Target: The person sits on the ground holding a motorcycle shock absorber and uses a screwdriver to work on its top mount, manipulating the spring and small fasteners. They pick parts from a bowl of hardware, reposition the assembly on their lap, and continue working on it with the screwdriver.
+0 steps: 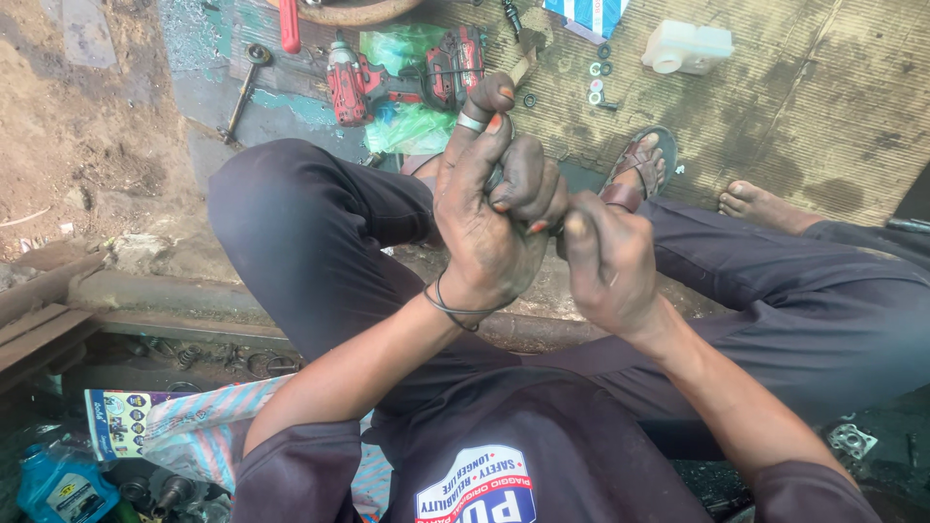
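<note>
- The left hand (489,208) looks matt with dark grease; it is closed around a small part that cannot be made out, and a smooth, shiny metal ring (471,123) sits on one finger.
- A thin dark band (448,306) circles the wrist just below that grip.
- The right hand (608,260), fingers curled just beside the grip, is equally grimy and dull.
- Dark trousers (310,232) under both hands are soft matt cloth.
- Beyond the grip, the red power drill (360,85) has a glossy plastic casing.
- It lies on rough woven matting (775,97).
- A brown sandal (639,165) near the grip looks like worn leather.
</note>
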